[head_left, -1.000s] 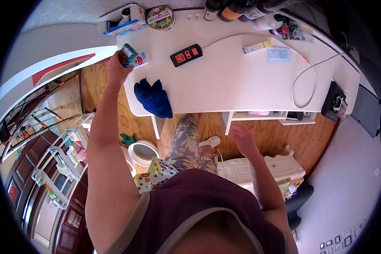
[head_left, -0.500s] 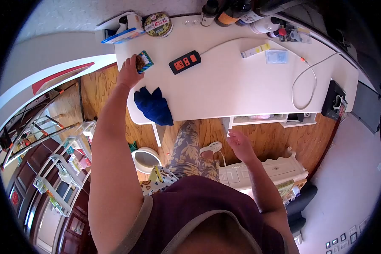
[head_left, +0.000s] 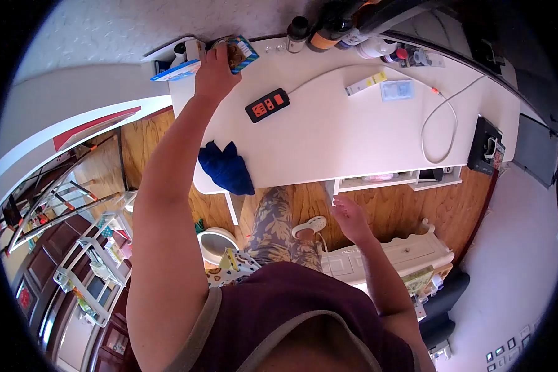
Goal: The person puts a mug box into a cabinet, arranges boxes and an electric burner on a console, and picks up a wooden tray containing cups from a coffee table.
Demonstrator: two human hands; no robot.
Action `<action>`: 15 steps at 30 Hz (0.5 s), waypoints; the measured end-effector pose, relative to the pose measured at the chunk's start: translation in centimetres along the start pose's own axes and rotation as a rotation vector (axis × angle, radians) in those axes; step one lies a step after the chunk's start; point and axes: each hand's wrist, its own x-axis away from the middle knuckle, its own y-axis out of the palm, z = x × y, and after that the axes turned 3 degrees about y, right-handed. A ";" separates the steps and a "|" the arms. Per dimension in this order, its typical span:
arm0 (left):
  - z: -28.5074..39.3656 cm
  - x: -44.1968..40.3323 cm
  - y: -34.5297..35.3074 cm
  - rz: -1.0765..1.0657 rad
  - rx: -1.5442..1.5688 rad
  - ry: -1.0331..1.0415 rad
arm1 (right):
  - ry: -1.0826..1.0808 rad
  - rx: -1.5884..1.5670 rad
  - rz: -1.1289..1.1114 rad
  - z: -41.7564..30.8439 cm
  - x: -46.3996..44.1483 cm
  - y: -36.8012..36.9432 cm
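My left hand [head_left: 216,73] is closed on a small packet [head_left: 246,53] with a blue-green edge and a brownish middle, at the back left of the white table [head_left: 328,124]. Behind that hand and packet, a round tin is almost wholly hidden. A blue and white flat box [head_left: 177,70] leans right beside the hand. Off the table's front edge hangs my right hand [head_left: 351,220], its fingers loosely bent and apart, with nothing seen in it. A crumpled dark blue cloth [head_left: 226,167] lies at the front left corner.
A black and orange power strip [head_left: 267,105] lies mid-table, its white cable looping right. Dark bottles [head_left: 328,37] line the back edge. A yellow-white carton [head_left: 366,83] and a pale blue packet [head_left: 397,90] lie nearby. A black box [head_left: 485,146] stands at the right end.
My left hand has carried the packet from the table's left edge up and right to the back, in front of the round tin. My right hand has barely moved; the view has shifted slightly.
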 end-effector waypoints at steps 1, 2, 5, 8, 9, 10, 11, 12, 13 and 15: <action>0.1 -0.7 0.5 0.011 -0.024 0.053 | -0.001 0.001 0.002 -0.4 0.1 0.1; -0.1 -1.1 0.8 0.011 -0.023 0.054 | 0.022 -0.011 0.008 -0.9 0.3 0.1; -0.2 -2.3 -0.1 -0.049 -0.077 0.129 | 0.050 -0.024 0.009 -0.6 0.7 -0.1; -2.0 -3.6 -0.4 -0.133 -0.132 0.154 | 0.063 -0.043 -0.009 -0.2 0.6 -0.3; -2.4 -3.9 -0.4 -0.142 -0.144 0.178 | 0.076 -0.056 -0.018 -0.2 0.5 -0.4; -2.6 -4.1 -0.3 -0.151 -0.154 0.201 | 0.076 -0.058 -0.014 0.1 0.4 -0.4; -2.6 -4.3 -0.1 -0.151 -0.152 0.206 | 0.045 -0.020 -0.002 0.4 0.2 -0.4; -2.4 -4.3 -0.2 -0.159 -0.186 0.189 | 0.015 0.020 0.007 0.6 0.2 -0.4; -2.1 -4.3 -0.3 -0.165 -0.219 0.171 | 0.018 0.020 0.010 0.5 0.1 -0.5; -1.8 -3.9 -0.7 -0.152 -0.308 0.183 | 0.001 -0.049 0.021 -0.1 -0.1 -0.5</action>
